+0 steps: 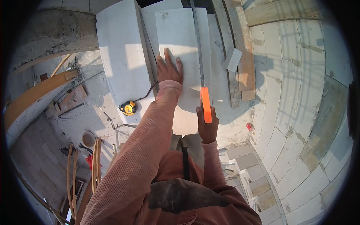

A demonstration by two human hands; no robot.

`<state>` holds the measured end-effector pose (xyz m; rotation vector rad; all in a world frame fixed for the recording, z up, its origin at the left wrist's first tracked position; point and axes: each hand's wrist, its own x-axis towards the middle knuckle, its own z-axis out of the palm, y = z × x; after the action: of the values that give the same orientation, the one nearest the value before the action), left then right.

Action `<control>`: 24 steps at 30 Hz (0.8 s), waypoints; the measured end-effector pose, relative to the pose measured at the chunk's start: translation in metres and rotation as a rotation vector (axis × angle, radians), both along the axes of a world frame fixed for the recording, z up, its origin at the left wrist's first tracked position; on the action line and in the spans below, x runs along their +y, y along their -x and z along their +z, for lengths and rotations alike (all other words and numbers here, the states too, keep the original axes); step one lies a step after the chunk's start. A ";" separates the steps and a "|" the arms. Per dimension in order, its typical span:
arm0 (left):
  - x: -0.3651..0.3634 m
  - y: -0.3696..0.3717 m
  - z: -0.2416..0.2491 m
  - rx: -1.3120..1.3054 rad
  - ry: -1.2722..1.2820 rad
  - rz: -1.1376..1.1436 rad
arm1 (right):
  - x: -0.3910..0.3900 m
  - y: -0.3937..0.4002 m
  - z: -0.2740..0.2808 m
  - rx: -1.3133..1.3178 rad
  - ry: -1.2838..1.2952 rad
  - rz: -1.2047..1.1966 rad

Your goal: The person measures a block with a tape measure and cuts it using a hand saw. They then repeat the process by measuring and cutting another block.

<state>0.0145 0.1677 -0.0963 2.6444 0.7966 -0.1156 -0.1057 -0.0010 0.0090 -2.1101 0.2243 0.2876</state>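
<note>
My left hand point(170, 69) lies flat with its fingers spread on a pale lightweight concrete block point(176, 33), holding nothing. My right hand point(208, 125) is wrapped round the orange handle of a handsaw point(205, 103). The saw's long blade points away from me and runs along the right part of the block, its far end passing out of the top of the view. A larger white block point(122, 52) stands to the left of my left hand. On that block's near edge sits a yellow and black tape measure point(128, 108), with a dark strap trailing toward my left wrist.
Wooden planks point(245, 56) lie to the right of the blocks, with a small white offcut point(233, 60) on them. A block wall point(296, 93) rises on the right. At lower left are a round bucket point(88, 139) and wooden strips point(96, 161). A red object point(249, 126) lies by the wall.
</note>
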 end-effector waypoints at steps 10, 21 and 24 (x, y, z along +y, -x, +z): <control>0.001 0.001 -0.002 -0.033 -0.042 -0.007 | 0.043 -0.119 -0.017 -0.118 -0.092 -0.008; -0.001 0.003 -0.006 -0.013 -0.077 -0.019 | 0.002 0.005 -0.013 -0.026 0.006 -0.034; -0.001 0.002 -0.003 -0.044 -0.047 -0.018 | 0.030 -0.096 -0.011 -0.081 -0.082 0.004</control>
<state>0.0123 0.1667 -0.0990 2.6889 0.7708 -0.0432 -0.0102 0.0285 -0.0023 -2.0367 0.1583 0.2094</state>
